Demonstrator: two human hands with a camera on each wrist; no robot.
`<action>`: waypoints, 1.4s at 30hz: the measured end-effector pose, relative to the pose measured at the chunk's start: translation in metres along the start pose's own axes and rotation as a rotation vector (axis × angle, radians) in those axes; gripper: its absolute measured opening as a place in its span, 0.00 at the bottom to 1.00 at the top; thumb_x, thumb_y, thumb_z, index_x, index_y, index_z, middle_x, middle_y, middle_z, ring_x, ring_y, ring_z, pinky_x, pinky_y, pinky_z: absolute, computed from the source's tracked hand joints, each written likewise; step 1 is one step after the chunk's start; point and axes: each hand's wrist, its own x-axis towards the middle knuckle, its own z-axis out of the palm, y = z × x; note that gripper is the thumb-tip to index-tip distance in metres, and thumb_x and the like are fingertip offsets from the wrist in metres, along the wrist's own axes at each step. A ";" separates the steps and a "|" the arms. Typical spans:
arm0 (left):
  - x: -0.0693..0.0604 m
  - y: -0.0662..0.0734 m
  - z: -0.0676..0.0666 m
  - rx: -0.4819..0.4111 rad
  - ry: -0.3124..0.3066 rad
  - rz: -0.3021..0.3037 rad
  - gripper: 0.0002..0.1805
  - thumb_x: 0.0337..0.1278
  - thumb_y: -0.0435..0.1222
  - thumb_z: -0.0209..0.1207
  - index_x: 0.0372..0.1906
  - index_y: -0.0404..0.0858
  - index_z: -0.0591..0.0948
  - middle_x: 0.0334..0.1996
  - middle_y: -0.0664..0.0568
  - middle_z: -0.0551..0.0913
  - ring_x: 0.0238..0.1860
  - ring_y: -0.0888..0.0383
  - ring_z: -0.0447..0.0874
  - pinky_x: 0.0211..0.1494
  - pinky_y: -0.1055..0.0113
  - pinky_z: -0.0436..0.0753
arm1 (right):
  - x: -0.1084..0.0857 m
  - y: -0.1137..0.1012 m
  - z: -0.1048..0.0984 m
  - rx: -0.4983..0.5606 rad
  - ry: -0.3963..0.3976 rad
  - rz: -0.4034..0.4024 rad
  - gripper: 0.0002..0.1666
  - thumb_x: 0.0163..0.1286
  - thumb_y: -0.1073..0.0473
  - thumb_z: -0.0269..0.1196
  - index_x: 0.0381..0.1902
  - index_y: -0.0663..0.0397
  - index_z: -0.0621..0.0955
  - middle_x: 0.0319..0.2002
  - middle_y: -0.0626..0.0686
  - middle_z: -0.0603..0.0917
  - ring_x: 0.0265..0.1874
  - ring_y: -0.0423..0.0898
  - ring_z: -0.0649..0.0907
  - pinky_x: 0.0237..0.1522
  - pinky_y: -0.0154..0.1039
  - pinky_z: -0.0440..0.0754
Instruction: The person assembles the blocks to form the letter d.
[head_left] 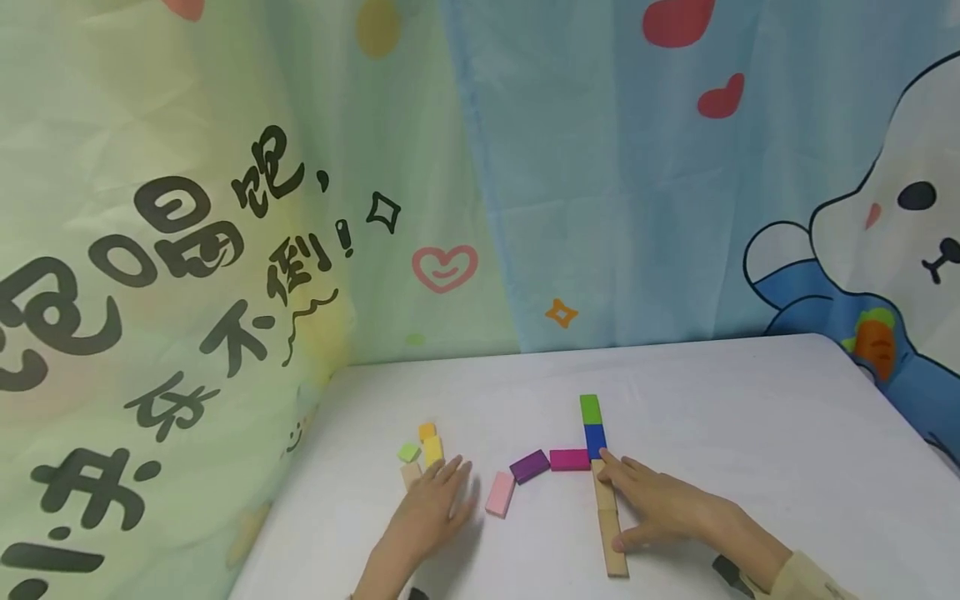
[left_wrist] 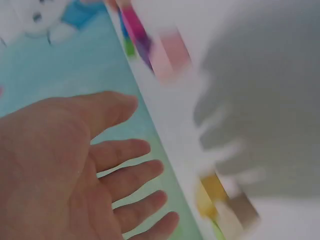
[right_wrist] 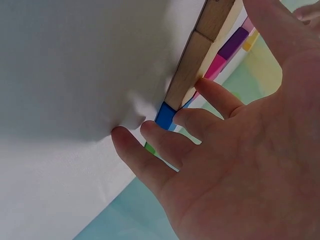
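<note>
My right hand (head_left: 667,504) lies along the right side of a straight row made of a green block (head_left: 591,409), a blue block (head_left: 595,440) and two wooden blocks (head_left: 612,542); its fingertips touch the row. In the right wrist view the fingers of the right hand (right_wrist: 240,165) are spread beside the blue block (right_wrist: 165,116). From the row's left side run a magenta block (head_left: 570,460), a purple block (head_left: 530,467) and a pink block (head_left: 500,494). My left hand (head_left: 429,517), fingers extended, holds nothing in the left wrist view, near the yellow block (head_left: 433,451).
On the left of the white table (head_left: 750,417) a light green block (head_left: 408,452), an orange block (head_left: 427,431) and a pale wooden block (head_left: 411,475) lie around the yellow one. A printed curtain (head_left: 600,208) hangs behind the table's back edge.
</note>
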 end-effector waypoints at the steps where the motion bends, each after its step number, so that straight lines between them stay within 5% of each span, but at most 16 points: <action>1: 0.002 -0.009 -0.001 0.005 0.034 -0.017 0.26 0.70 0.43 0.56 0.67 0.35 0.75 0.67 0.39 0.76 0.67 0.35 0.73 0.64 0.39 0.77 | 0.000 0.000 0.000 -0.001 0.001 0.001 0.52 0.49 0.34 0.76 0.66 0.46 0.69 0.79 0.63 0.56 0.74 0.71 0.60 0.67 0.72 0.65; 4: 0.006 -0.035 0.000 -0.010 0.099 -0.032 0.21 0.68 0.40 0.58 0.60 0.32 0.78 0.64 0.35 0.78 0.65 0.30 0.74 0.58 0.35 0.79 | -0.001 0.001 0.000 -0.004 0.004 -0.002 0.52 0.49 0.33 0.75 0.66 0.47 0.68 0.79 0.63 0.55 0.74 0.71 0.61 0.67 0.71 0.65; 9: 0.003 -0.054 0.007 -0.080 0.032 -0.067 0.20 0.66 0.40 0.61 0.58 0.35 0.77 0.66 0.35 0.76 0.68 0.30 0.70 0.60 0.31 0.75 | 0.000 0.002 0.001 0.005 0.002 -0.008 0.52 0.49 0.34 0.75 0.66 0.47 0.69 0.79 0.63 0.56 0.74 0.71 0.60 0.67 0.71 0.65; 24: -0.050 0.002 0.013 -0.073 -0.168 -0.118 0.32 0.63 0.50 0.63 0.68 0.39 0.73 0.72 0.43 0.70 0.69 0.34 0.69 0.61 0.37 0.78 | -0.001 0.005 0.003 0.007 0.011 -0.027 0.53 0.49 0.33 0.75 0.67 0.47 0.69 0.80 0.62 0.55 0.75 0.71 0.60 0.67 0.71 0.65; 42: -0.057 0.031 0.019 -0.144 -0.283 -0.089 0.35 0.64 0.55 0.59 0.71 0.43 0.69 0.76 0.49 0.66 0.72 0.34 0.65 0.60 0.36 0.78 | -0.002 0.006 0.004 -0.010 0.018 -0.044 0.53 0.50 0.32 0.74 0.68 0.48 0.68 0.79 0.63 0.55 0.74 0.71 0.61 0.67 0.71 0.65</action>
